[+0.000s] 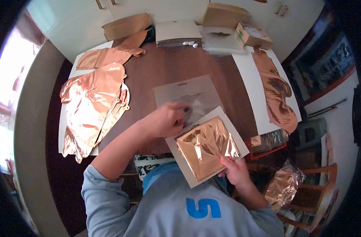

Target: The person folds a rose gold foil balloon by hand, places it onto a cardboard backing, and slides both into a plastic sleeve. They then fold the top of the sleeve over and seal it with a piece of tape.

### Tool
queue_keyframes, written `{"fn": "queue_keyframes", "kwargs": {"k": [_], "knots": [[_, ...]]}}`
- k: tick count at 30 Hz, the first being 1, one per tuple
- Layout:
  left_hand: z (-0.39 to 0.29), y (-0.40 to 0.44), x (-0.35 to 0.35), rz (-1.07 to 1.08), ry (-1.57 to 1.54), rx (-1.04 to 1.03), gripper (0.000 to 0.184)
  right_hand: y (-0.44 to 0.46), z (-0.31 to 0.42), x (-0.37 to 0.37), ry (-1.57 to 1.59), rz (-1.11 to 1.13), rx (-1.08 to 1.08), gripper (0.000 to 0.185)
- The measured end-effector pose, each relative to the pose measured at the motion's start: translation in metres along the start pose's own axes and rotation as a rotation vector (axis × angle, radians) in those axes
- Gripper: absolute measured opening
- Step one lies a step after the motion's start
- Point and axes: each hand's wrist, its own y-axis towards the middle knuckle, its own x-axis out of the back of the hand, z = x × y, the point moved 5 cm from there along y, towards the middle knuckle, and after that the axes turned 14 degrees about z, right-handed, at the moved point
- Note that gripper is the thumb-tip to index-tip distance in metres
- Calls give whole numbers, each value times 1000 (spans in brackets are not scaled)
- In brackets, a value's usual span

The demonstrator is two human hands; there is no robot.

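Note:
My right hand [235, 170] pinches the lower right edge of a white card [188, 173] with a folded rose-gold foil balloon [206, 144] lying on it. The card is tilted, held above the table's near edge. My left hand [170, 118] is curled, fingers bent together, over a clear plastic bag [168, 93] with printed text and a hanging slot. Whatever the left fingers grip, if anything, is hidden. Part of the bag disappears behind the hand and the card.
Flat rose-gold foil balloons [93, 94] are piled at the left; another long foil balloon [273, 87] lies on white board at the right. Along the back stand a card stack [178, 31], plastic bags [222, 39] and a small box [254, 35]. A wooden chair [326, 189] holds crumpled foil.

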Motion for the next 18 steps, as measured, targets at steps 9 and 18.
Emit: {"fn": "queue_keyframes", "kwargs": {"k": [9,18], "knots": [[-3,3,-1,235,-108,224,15,1,-13,-20,39,-38,138,32],[-56,-21,20,-130,352,193,29,18,-28,-31,318,-6,121,31]]}}
